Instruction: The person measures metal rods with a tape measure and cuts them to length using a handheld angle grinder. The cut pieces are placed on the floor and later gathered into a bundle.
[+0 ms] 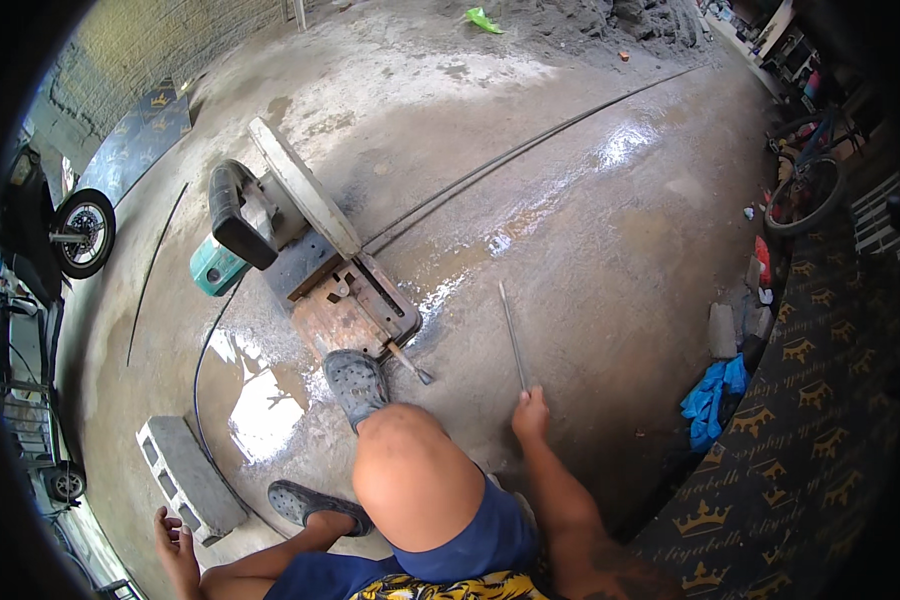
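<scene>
My right hand (532, 412) is closed around the lower end of a thin metal rod (513, 335), which points away from me over the concrete floor. At the lower left my left hand (176, 545) is held beside a grey hollow concrete block (202, 487), its fingers loosely curled and apart with nothing in them. Ahead of me stands a cut-off saw (310, 190) with a black handle, a teal motor and a rusty base (345, 310). One of my grey clogs (355, 385) is at the near edge of that base.
Long thin bars (530, 145) stretch from the saw toward the far right. A dark cable (198, 385) curves past the block. Wet patches shine on the floor. A motorcycle wheel (83, 233) stands left; a bicycle (808, 190), blue plastic (712, 402) and printed dark sheet (770, 470) are right.
</scene>
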`<state>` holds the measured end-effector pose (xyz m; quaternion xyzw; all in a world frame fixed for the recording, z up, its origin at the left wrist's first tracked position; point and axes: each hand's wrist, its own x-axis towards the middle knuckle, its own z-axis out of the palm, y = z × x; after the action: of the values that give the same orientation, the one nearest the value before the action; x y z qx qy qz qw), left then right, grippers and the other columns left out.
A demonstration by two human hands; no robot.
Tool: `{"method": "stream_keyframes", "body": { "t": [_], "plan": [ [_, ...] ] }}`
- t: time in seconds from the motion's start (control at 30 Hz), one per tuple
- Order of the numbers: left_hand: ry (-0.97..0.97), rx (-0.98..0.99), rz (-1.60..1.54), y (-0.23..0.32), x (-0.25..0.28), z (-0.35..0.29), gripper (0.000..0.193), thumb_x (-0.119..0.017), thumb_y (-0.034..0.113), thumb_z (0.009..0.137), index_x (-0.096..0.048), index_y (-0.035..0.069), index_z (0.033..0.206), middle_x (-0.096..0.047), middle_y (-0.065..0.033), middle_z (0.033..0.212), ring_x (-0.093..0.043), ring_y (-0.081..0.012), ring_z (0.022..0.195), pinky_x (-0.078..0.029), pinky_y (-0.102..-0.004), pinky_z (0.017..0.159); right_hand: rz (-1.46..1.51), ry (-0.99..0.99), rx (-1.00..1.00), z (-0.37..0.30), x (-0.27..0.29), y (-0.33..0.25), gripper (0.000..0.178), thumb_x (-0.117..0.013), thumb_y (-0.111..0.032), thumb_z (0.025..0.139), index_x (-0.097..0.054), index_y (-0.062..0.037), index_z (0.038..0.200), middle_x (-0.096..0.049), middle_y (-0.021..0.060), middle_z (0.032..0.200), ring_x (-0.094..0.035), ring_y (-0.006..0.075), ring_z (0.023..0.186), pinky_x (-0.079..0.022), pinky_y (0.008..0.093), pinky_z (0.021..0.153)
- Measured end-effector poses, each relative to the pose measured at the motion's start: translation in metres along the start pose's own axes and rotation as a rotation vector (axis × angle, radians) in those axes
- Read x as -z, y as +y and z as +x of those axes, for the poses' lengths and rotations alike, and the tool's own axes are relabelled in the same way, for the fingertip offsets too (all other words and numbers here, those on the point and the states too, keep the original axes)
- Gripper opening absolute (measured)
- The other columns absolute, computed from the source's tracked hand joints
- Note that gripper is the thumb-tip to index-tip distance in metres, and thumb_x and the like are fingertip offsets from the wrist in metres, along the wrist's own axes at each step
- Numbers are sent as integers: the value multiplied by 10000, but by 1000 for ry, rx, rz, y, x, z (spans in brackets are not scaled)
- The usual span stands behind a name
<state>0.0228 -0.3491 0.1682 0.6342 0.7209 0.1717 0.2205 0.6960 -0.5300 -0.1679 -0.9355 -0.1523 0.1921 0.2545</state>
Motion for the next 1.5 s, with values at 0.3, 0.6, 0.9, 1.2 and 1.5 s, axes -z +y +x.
{"method": "stream_keyframes", "body": {
  "t": [0.3, 0.6, 0.9, 1.2, 1.5],
  "plan": [
    [-159, 162, 50, -68, 14, 4, 568, -638, 172, 1019, -443, 45, 1537, -594, -105, 1242, -553, -209, 1036, -494, -360, 882, -101, -248, -13, 161, -46, -224, 484, -461, -455, 1046, -692, -91, 1264, -669, 247, 1297, -617, 456, 1230, -492, 544, 1027],
    [-74, -23, 28, -59, 3, -11, 647, -630, 181, 1026, -338, 44, 1587, -559, -126, 1327, -525, -232, 1106, -450, -385, 972, 34, -150, -57, 136, -61, -207, 572, -478, -548, 1033, -693, -82, 1285, -659, 211, 1343, -606, 431, 1260, -485, 504, 1052],
    [-639, -292, -487, 282, -214, 40, 384, -630, 114, 1013, -575, -34, 1363, -703, -148, 1182, -664, -221, 1135, -514, -362, 988, -154, -78, 4, 90, 5, -74, 543, -485, -539, 1029, -703, -78, 1215, -706, 245, 1185, -651, 469, 1130, -515, 536, 968],
    [-809, -448, -411, 338, -353, 61, 501, -667, 194, 988, -536, 15, 1437, -657, -176, 1273, -655, -257, 1133, -526, -369, 972, -333, -98, -101, 41, 58, -23, 467, -489, -523, 1034, -669, -92, 1029, -721, 252, 1014, -666, 513, 975, -518, 596, 858],
    [-600, -11, -313, 106, -223, 68, 451, -619, 96, 1006, -505, -62, 1412, -649, -131, 1181, -622, -173, 1022, -514, -313, 907, -512, -199, 32, -4, 17, -3, 439, -493, -477, 1042, -626, -67, 1124, -674, 225, 1192, -668, 460, 1077, -518, 570, 904]
  ]
}}
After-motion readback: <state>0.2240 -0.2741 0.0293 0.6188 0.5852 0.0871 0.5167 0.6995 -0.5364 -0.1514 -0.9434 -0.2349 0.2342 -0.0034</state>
